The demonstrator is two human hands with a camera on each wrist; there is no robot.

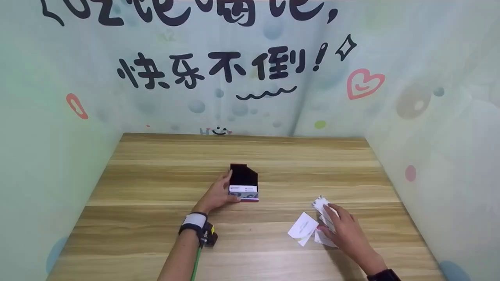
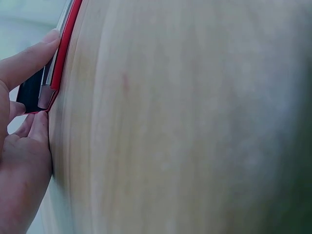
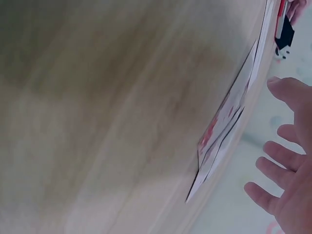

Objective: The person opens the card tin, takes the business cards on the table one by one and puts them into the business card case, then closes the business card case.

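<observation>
Holding the open box (image 1: pixel 244 182) with the left hand (image 1: pixel 216 195), with thumb on its printed front and fingers along its left side; hard to tell whether resting it fully on the table (image 1: pixel 250 249). Reaching with the right hand (image 1: pixel 347 232) to the right of the box and in front of it, over the loose white cards (image 1: pixel 304 227), with thumb and fingers spread wide and clasping nothing. Impossible to tell whether touching any of them. Finding the cards nearly flat on the table, overlapping unevenly, well apart from the box. To judge from this, busy gathering the cards, and not yet holding them as a stack. Probably calls next for narrowing the right hand on the card edges, drawing them together and squaring them, while keeping the box steady with the left. Best to avoid pushing down hard, for fear of scattering them further from the box.
</observation>
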